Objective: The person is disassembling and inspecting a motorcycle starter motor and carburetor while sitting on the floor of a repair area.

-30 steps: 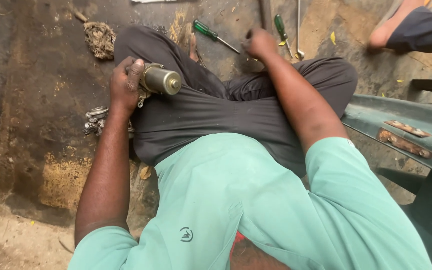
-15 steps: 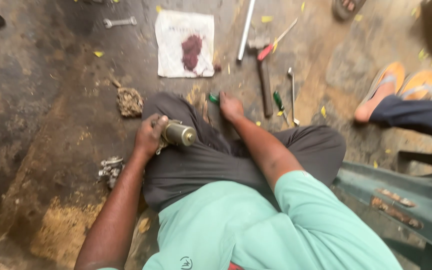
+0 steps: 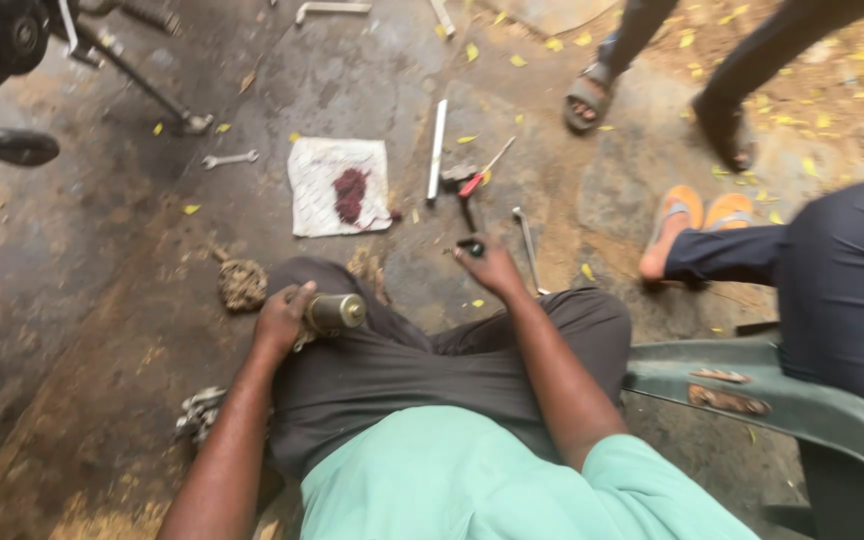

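The left hand [image 3: 282, 318] is closed around a short metal cylinder [image 3: 335, 312], dull brass in colour, and holds it against the left knee of the dark trousers [image 3: 422, 370]. The cylinder's long axis lies nearly level, its free round end pointing toward three o'clock, away from the palm and toward the other arm. The right hand [image 3: 492, 265] is stretched out ahead toward twelve o'clock, fingers curled around the dark handle of a small hand tool [image 3: 472, 245], which looks like a screwdriver; the rest of the tool is too blurred to make out. So the cylinder sits at about nine o'clock from the right hand, well apart from it, with the right knee between them.

On the oily concrete floor [image 3: 72, 260] past the right hand, at about twelve o'clock, lie a hammer [image 3: 460, 178], a red-handled tool [image 3: 482, 175] and a pale metal tube [image 3: 437, 150], its length running toward twelve. A thin metal rod [image 3: 527, 245] lies just beside the right hand at two o'clock. At eleven o'clock a white cloth [image 3: 317, 190] with a dark red stain is spread flat, a spanner [image 3: 229, 158] beyond it at ten. A clump of fibrous waste [image 3: 242, 283] lies just beside the left hand at ten o'clock. Another person's feet in orange sandals [image 3: 697, 210] rest at three o'clock.
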